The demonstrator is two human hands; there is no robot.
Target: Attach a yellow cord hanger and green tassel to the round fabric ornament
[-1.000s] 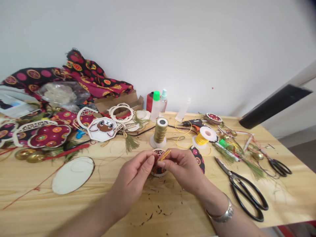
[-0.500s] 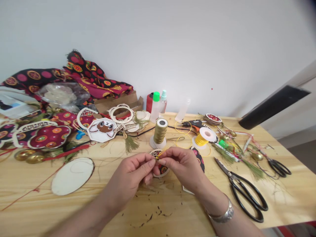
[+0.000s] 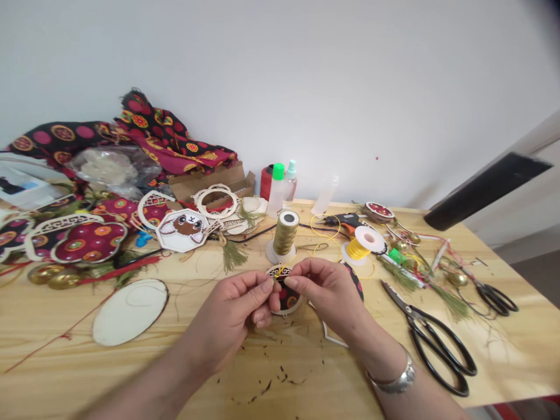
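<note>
Above the table's middle, my left hand [image 3: 243, 302] pinches a thin yellow cord [image 3: 279, 272] between thumb and forefinger. A little to the right, my right hand [image 3: 335, 294] has its thumb and forefinger close together; whether the cord's end is between them is too small to make out. Below the fingers lies a round ornament [image 3: 289, 300] with a pale wooden lattice top and dark patterned fabric, partly covered by my hands. Just behind stands a spool of olive-gold thread [image 3: 286, 234]. To its right is a spool of yellow cord [image 3: 359, 249].
Large black-handled scissors [image 3: 431, 341] lie at right, smaller scissors [image 3: 496, 297] beyond. A glue gun [image 3: 343, 221] and a green-capped bottle [image 3: 277, 189] are at the back. At left are a white oval disc [image 3: 130, 312], a sheep-face ornament [image 3: 182, 230] and heaped patterned fabric [image 3: 161, 128].
My right hand's fingertips have moved slightly apart from the left's, showing more of the yellow cord and the ornament beneath. My left hand keeps its pinch.
</note>
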